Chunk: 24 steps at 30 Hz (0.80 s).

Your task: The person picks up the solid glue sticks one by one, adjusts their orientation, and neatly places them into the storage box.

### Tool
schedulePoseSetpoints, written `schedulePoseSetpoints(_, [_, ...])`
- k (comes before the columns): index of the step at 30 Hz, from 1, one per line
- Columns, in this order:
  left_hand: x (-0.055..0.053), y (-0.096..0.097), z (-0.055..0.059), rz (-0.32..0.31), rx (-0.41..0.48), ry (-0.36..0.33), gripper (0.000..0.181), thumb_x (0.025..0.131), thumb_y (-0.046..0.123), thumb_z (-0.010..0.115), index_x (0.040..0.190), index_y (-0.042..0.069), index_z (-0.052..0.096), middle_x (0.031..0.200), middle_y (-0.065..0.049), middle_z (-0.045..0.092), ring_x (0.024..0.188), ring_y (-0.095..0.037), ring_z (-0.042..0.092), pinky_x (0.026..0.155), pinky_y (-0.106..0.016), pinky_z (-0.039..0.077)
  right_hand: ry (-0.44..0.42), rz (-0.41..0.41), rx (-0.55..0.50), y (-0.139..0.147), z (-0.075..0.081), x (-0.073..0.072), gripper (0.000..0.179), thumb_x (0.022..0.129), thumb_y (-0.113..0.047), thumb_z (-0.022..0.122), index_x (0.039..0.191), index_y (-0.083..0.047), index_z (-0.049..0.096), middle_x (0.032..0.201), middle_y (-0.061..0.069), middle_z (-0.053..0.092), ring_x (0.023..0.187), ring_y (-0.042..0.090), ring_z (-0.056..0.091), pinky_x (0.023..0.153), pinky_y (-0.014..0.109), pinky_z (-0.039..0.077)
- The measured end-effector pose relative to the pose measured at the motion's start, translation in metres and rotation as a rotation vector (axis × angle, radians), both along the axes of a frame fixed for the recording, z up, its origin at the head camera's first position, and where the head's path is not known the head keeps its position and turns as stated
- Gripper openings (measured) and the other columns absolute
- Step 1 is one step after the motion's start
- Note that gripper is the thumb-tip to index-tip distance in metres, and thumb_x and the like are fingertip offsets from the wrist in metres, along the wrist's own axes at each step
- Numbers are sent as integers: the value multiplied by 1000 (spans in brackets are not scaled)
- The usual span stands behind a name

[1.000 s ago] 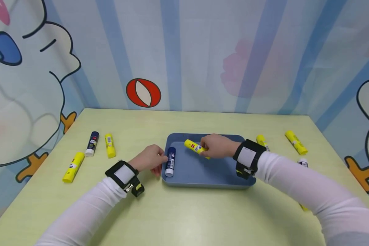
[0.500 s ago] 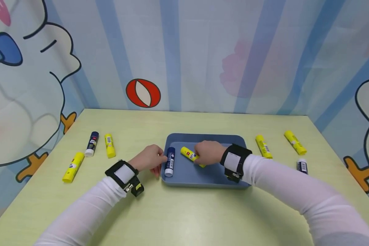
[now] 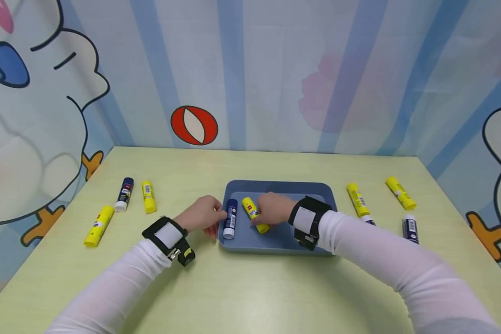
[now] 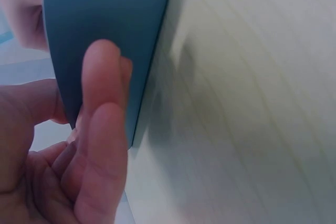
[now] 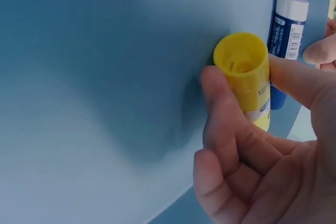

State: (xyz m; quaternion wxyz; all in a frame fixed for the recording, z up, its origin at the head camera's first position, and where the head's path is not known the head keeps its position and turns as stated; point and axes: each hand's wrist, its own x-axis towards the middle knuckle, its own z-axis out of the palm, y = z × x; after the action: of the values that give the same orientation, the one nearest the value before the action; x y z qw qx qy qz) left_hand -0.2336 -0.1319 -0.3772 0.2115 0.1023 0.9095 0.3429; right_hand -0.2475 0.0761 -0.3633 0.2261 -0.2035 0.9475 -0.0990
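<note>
My right hand (image 3: 275,208) pinches a yellow glue stick (image 3: 248,206) between thumb and fingers, low over the blue-grey tray (image 3: 284,239). In the right wrist view the open hollow end of the yellow glue stick (image 5: 242,56) faces the camera. A navy glue stick (image 3: 231,219) with a white end lies along the tray's left side, just left of the yellow one. My left hand (image 3: 202,215) grips the tray's left edge; in the left wrist view the thumb is over the rim and the fingers lie along the outer wall of the tray (image 4: 113,14).
On the table's left lie two yellow glue sticks (image 3: 99,226) and a navy one (image 3: 124,195). To the right are two more yellow ones (image 3: 401,193), a navy one (image 3: 410,229), and another partly hidden by the right sleeve (image 3: 367,246). A printed curtain backs the table.
My right hand has carried the yellow glue stick left and towards me, turning it closer to parallel with the navy one. The left hand stays at the tray's edge.
</note>
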Motion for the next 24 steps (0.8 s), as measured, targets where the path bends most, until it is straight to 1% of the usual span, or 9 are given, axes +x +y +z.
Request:
schedulePoseSetpoints(4, [-1,0,-1,4,2,-3,29,97,15,56,72,2,54,57,-9,64,47,-20,64,47,-30,53,-62,-64,-72,-6,0,0,31,88,-35,73,82,-5,66,69,3,65,53,14,62,53,23,50])
schedulePoseSetpoints(7, [-1,-1,-1,0,7,-5,28,97,14,56,72,2,54,56,-9,64,47,-20,64,47,-30,53,-92,-84,-114,-10,0,1,31,87,-34,74,80,-5,65,66,4,65,51,13,61,51,23,52])
schedulePoseSetpoints(14, [0,-1,1,-5,9,-7,27,97,14,56,73,2,55,58,-9,65,47,-21,64,48,-30,53,-117,-68,-162,-16,2,3,33,88,-37,72,79,-6,66,56,4,62,48,16,59,51,27,50])
schedulePoseSetpoints(21, [-1,0,-1,-1,3,-1,29,97,15,56,71,2,53,57,-9,64,47,-21,64,48,-29,52,-139,-43,-167,-20,3,6,33,93,-37,65,83,-6,66,60,5,65,51,18,61,48,24,45])
schedulePoseSetpoints(24, [0,-1,-2,-1,10,2,29,97,15,56,71,3,54,57,-9,64,47,-21,64,47,-29,52,-144,-34,-175,-20,1,6,33,95,-36,63,83,-6,66,61,6,65,51,18,61,49,24,45])
